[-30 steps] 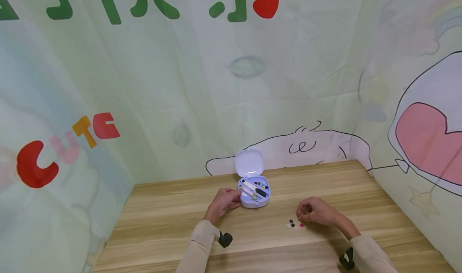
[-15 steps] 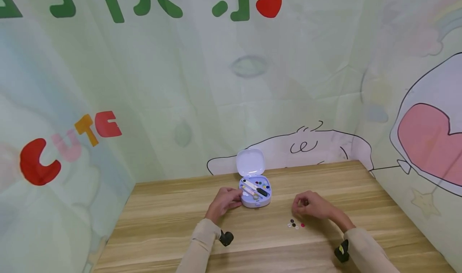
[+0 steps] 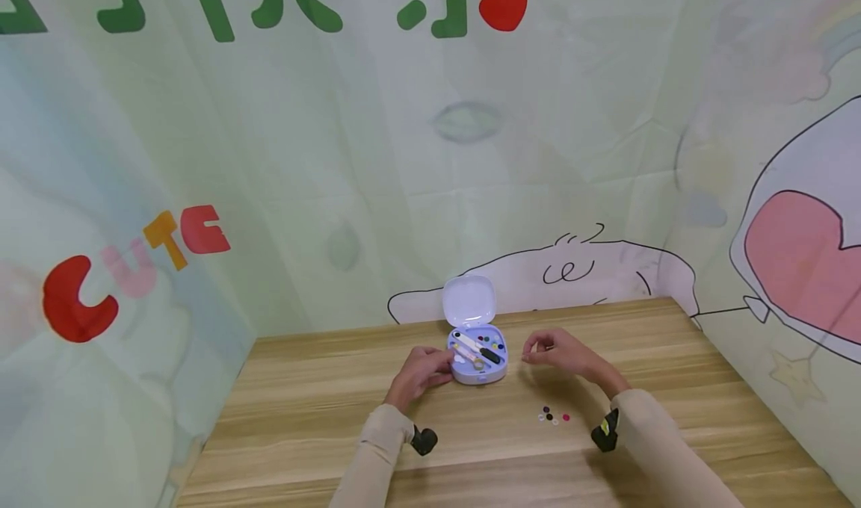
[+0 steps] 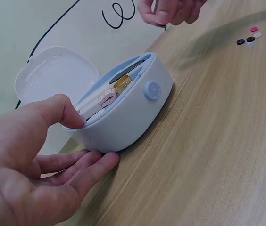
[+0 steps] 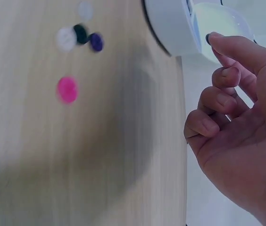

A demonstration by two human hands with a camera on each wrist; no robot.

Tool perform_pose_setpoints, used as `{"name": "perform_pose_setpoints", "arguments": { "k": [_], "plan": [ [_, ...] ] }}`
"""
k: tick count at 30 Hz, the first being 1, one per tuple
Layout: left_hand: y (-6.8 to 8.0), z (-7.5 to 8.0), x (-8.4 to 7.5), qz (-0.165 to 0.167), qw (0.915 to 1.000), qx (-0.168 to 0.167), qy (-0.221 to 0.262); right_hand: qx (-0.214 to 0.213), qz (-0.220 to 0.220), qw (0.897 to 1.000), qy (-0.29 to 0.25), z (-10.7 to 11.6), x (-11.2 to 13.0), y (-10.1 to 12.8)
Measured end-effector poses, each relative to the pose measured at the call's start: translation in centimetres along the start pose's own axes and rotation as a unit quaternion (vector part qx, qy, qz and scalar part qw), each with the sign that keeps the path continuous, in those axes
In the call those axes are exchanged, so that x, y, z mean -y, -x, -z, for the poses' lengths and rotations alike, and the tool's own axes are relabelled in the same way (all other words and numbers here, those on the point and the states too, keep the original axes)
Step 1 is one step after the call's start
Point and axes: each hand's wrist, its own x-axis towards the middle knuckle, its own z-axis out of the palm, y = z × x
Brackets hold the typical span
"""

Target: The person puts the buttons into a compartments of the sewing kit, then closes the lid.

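A pale blue sewing box (image 3: 479,379) stands on the table with its white lid (image 3: 468,301) raised. My left hand (image 3: 420,373) grips its left side, thumb on the rim and fingers against the wall. Inside lie a black-handled tool (image 3: 489,355), a rolled tape measure (image 4: 107,97), a gold thimble (image 4: 122,84) and several coloured buttons (image 3: 495,346). Just right of the box, above the table, my right hand (image 3: 561,352) pinches a small dark button (image 5: 208,38) between thumb and forefinger, its other fingers curled. The pinched button is mostly hidden by the fingertips.
Several loose buttons (image 3: 549,417) lie on the wooden table (image 3: 323,411) in front of the right hand, with a pink button (image 3: 566,417) at their right. A printed cloth backdrop (image 3: 350,157) rises behind the table.
My right hand has lifted from beside the loose buttons and moved forward and left to the box, carrying the dark button. My left hand keeps its grip on the box.
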Motion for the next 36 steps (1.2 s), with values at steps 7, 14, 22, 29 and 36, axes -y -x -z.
{"name": "perform_pose_setpoints", "arguments": {
  "k": [7, 14, 22, 29, 36],
  "plan": [
    [0.0, -0.1, 0.1, -0.002, 1.0, -0.001, 0.005, -0.014, -0.04, 0.998, -0.041, -0.6, 0.6, -2.1],
    [0.1, -0.1, 0.1, -0.002, 1.0, -0.002, 0.001, -0.049, -0.084, 0.989, -0.109, -1.7, 0.8, -3.8],
    [0.1, -0.2, -0.1, 0.001, 1.0, -0.006, -0.002, -0.078, -0.12, 0.969, -0.201, -2.9, 1.1, -5.6],
    [0.1, -0.1, -0.2, 0.008, 0.9999, -0.004, -0.012, -0.098, -0.137, 0.953, -0.251, -3.7, 1.4, -6.5],
    [0.3, 0.0, -0.3, 0.011, 0.9998, -0.004, -0.015, -0.109, -0.147, 0.95, -0.253, -4.0, 1.9, -6.9]
  ]
}}
